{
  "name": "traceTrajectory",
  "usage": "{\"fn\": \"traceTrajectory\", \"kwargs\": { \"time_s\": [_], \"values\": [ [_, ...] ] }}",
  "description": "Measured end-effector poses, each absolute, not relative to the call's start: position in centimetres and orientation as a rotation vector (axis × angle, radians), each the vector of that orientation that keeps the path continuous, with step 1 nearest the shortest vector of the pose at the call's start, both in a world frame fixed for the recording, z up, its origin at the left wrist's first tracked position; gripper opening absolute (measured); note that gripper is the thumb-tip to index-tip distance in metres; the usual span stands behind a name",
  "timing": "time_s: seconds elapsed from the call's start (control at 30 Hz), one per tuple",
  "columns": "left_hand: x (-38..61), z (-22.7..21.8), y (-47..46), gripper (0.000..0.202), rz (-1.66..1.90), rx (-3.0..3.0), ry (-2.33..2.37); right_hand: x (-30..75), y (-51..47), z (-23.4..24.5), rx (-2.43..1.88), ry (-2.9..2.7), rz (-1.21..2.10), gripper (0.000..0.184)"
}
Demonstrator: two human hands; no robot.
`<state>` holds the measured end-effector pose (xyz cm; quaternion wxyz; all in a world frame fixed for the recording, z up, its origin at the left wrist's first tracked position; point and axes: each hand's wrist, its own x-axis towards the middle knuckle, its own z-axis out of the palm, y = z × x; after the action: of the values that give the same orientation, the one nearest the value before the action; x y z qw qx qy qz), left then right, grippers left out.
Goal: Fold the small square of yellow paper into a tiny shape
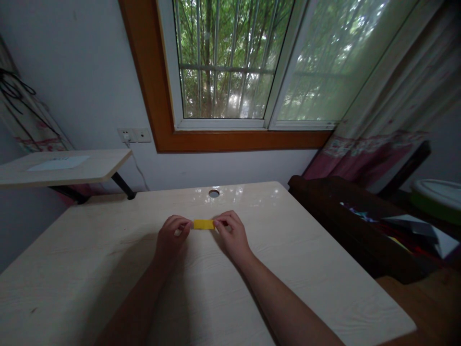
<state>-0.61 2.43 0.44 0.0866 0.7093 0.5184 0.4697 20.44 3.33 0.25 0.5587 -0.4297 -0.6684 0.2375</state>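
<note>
A small yellow strip (pixel 203 224), flat and paper-like, stretches level between my two hands over the pale wooden desk (pixel 288 288). Its left end is pinched between the thumb and fingers of my left hand (pixel 173 234). At the other end, my right hand (pixel 232 232) pinches it the same way. The fingertips cover both ends of the strip. Whether its underside touches the desk I cannot tell.
Behind the hands, a round cable hole (pixel 213 193) pierces the desk. A raised shelf (pixel 101 166) with a white sheet (pixel 59 163) stands at the left. Beyond the right edge is a dark wooden cabinet (pixel 320 202) with papers. A barred window (pixel 223 57) faces me.
</note>
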Motion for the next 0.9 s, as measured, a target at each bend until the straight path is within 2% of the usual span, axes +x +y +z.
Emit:
{"fn": "traceTrajectory", "kwargs": {
  "time_s": [0.13,0.3,0.37,0.77,0.9],
  "values": [
    [-0.6,0.3,2.7,0.012,1.500,2.229,1.544,20.5,3.3,0.3,-1.030,-1.584,0.584,0.012],
    [0.1,0.0,2.3,0.040,1.331,2.547,1.414,20.5,3.3,0.2,-1.027,-1.583,0.644,0.013],
    [0.5,-0.2,2.2,0.045,1.271,2.591,1.374,20.5,3.2,0.2,-1.028,-1.593,0.671,0.013],
    [0.3,-0.1,2.3,0.035,1.279,2.585,1.292,20.2,3.1,0.0,-1.068,-1.612,0.740,0.012],
    [0.0,0.0,2.4,0.029,1.180,2.553,1.269,20.2,3.0,0.0,-1.057,-1.640,0.726,0.013]
  ]
}}
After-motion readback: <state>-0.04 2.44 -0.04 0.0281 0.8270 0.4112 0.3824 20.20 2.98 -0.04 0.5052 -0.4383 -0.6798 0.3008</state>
